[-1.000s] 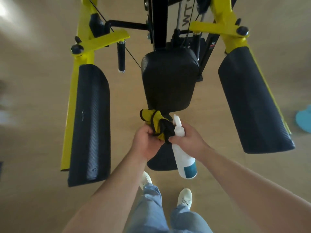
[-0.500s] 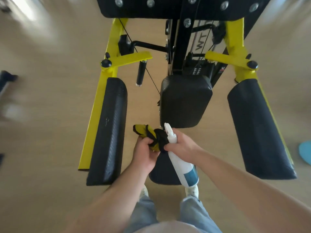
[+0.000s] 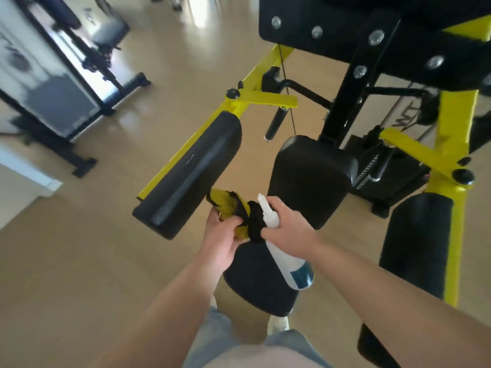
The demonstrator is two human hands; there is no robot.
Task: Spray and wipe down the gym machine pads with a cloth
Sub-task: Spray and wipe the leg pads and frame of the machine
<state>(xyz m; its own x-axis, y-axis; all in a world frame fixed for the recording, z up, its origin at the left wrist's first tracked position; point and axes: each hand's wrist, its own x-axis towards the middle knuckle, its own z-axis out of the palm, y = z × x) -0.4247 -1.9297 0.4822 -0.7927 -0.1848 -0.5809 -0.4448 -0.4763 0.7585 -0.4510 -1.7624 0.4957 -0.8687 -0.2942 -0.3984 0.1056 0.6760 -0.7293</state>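
— What am I holding?
— Your left hand [image 3: 221, 235] is curled round a bunched yellow-and-black cloth [image 3: 229, 207] at mid-frame. Your right hand [image 3: 285, 227] is wrapped round the neck of a white spray bottle [image 3: 291, 269], with the nozzle pointing up-left and the body slanting toward lower right. Cloth and bottle touch between your hands.
— Where's the room?
— The black seat pad [image 3: 255, 290] sits just beneath your hands, and the back pad [image 3: 308, 179] just above your right one. The long left arm pad [image 3: 191, 171] ends just beside the cloth. The right arm pad [image 3: 417, 240] stands well apart at the right edge. Open wood floor [image 3: 93, 248] fills the left half.
— Anything in the way?
— A bolted black panel [image 3: 332, 41] overhangs at top right above the yellow frame [image 3: 451, 110]. Another machine [image 3: 66, 83] stands at upper left.
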